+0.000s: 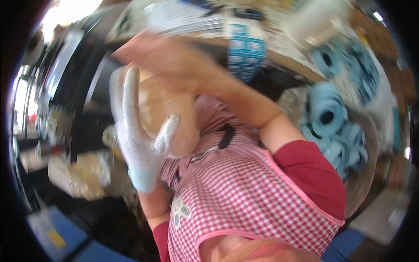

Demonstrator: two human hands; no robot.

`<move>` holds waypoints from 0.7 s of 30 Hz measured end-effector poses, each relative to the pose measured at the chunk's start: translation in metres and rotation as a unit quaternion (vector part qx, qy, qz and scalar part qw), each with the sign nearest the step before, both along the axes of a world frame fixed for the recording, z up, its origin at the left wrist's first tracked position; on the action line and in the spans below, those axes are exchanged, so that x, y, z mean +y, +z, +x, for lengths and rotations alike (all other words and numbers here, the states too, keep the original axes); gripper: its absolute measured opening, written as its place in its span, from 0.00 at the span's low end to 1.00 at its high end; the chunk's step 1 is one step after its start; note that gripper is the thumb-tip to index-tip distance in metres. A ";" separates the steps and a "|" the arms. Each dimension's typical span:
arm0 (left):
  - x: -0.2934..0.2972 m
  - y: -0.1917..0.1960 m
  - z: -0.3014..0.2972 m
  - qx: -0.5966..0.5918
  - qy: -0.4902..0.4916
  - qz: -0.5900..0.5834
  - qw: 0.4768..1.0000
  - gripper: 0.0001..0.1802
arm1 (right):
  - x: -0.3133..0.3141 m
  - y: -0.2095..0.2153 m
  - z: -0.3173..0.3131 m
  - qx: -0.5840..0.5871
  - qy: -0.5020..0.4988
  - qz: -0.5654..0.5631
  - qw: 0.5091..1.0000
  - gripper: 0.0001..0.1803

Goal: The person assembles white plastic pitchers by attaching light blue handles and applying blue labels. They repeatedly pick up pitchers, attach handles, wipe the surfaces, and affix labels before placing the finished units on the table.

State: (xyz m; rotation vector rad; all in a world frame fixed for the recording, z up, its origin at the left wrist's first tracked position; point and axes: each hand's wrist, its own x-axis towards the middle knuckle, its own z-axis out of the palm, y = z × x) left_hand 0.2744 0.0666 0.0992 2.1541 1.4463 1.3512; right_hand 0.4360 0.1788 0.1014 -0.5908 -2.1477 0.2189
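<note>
My left hand wears a white knitted glove with greyish fingertips. Its thumb and index finger are stretched wide apart. Just behind the glove is a smooth, rounded beige thing whose kind I cannot make out. The thumb overlaps its surface, but whether the hand bears on it cannot be told. My bare right hand crosses over the top of the beige thing, so smeared by motion that its fingers do not show. It partly hides that thing's upper end. Beneath both is my red checked apron.
Light-blue rolls fill a translucent bag at right, beside a white container of blue pieces. Papers and a blue-white printed sheet lie on the table ahead. Plastic-wrapped yellowish material and dark machinery stand at left.
</note>
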 end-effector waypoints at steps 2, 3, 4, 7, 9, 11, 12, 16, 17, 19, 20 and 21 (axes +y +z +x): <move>0.019 0.002 0.012 0.165 0.068 0.040 0.983 0.45 | 0.001 -0.032 -0.011 0.231 0.078 -0.202 0.949 0.25; 0.025 0.000 0.013 0.172 0.117 0.021 0.978 0.45 | -0.001 -0.024 0.012 0.209 0.087 -0.281 0.933 0.24; 0.027 0.007 0.018 0.153 0.178 -0.064 0.970 0.45 | -0.009 -0.012 0.044 0.188 0.097 -0.361 0.908 0.24; 0.049 0.011 -0.014 0.160 0.241 -0.037 0.957 0.31 | -0.035 0.011 0.170 0.053 -0.064 -0.404 0.911 0.21; 0.049 0.018 -0.055 0.028 0.225 -0.156 0.961 0.19 | -0.043 0.032 0.287 -0.040 -0.338 -0.398 0.852 0.25; 0.052 0.019 -0.094 -0.091 0.121 -0.139 0.979 0.10 | -0.056 0.025 0.447 -0.028 -0.577 -0.309 0.756 0.27; 0.057 0.019 -0.126 -0.037 0.109 -0.119 0.986 0.09 | -0.063 0.023 0.543 -0.112 -0.644 -0.286 0.700 0.29; 0.022 0.044 -0.137 0.030 0.218 -0.062 0.974 0.24 | -0.091 -0.103 0.757 -0.181 -0.792 -0.279 0.512 0.23; 0.029 0.040 -0.128 0.083 0.248 -0.048 0.964 0.27 | -0.136 -0.126 0.829 -0.286 -0.779 -0.281 0.483 0.27; 0.021 -0.020 -0.189 0.150 0.310 0.019 0.939 0.30 | -0.174 -0.114 0.918 -0.527 -0.702 -0.137 0.458 0.19; 0.041 -0.045 -0.213 0.136 0.320 -0.052 0.936 0.30 | -0.208 -0.111 0.951 -0.662 -0.621 -0.080 0.411 0.17; 0.018 -0.051 -0.232 0.101 0.347 -0.049 0.931 0.28 | -0.170 -0.112 0.967 -0.738 -0.557 0.006 0.382 0.15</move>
